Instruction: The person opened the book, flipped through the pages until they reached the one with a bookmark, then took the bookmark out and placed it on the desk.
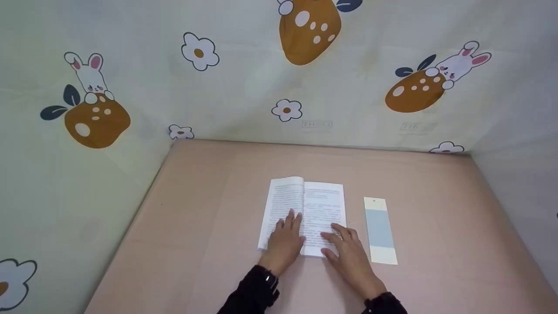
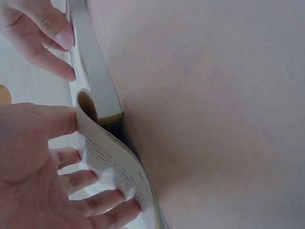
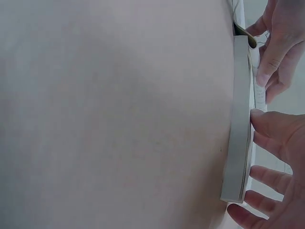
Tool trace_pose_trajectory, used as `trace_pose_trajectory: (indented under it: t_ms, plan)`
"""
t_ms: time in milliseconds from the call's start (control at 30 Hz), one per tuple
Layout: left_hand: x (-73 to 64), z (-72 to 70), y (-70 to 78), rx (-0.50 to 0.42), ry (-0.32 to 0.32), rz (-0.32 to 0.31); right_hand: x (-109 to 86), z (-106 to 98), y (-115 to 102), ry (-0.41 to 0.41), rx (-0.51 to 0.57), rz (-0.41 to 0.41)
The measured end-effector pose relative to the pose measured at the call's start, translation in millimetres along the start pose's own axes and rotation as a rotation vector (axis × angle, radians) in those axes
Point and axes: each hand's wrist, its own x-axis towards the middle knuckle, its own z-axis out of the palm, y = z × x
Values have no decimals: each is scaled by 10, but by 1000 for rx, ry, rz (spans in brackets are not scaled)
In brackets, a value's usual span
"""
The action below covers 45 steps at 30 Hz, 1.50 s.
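An open book (image 1: pixel 322 200) with printed pages lies on the table in the head view. My left hand (image 1: pixel 284 244) rests on its left page beside the spine, fingers extended. In the left wrist view that page (image 2: pixel 116 160) bulges up near the spine under the fingertips. On the right half, my right hand (image 1: pixel 350 255) touches the lower right part of the page with its fingertips, fingers spread and slightly bent. The right wrist view shows the thick page block (image 3: pixel 238 129), with the right thumb and fingers along its top edge.
A bookmark-like strip (image 1: pixel 379 229), cream at both ends and pale blue in the middle, lies right of the book. The pinkish-beige table (image 1: pixel 196 209) meets a patterned cloth wall (image 1: pixel 244 87) at the back and sides.
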Motion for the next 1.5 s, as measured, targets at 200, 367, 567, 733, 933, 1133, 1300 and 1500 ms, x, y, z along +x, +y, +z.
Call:
trace_pose_trajectory:
  t_ms: [200, 367, 567, 733, 933, 1133, 1300, 1500]
  plan:
    - [1, 12, 10, 15, 25, -1, 5, -7, 10, -9, -10, -18]
    - [8, 10, 3, 35, 46, -17, 17, -14, 12, -1, 4, -31]
    - [4, -99, -15, 26, 66, -16, 23, -20, 20, -3, 25, -10]
    - [-11, -270, -34, 12, 113, -93, 26, -19, 22, -15, 44, 4]
    - [-23, -500, 18, -294, 189, -124, 22, -17, 23, -11, 46, 2]
    - [-66, -572, 177, -529, 160, 3, 29, -19, 32, 2, 42, -6]
    - [-72, -479, 319, -563, 20, 45, 40, -9, 33, -18, 49, 33]
    - [-74, -265, 370, -510, -165, 60, 33, -2, 38, 6, 31, 27]
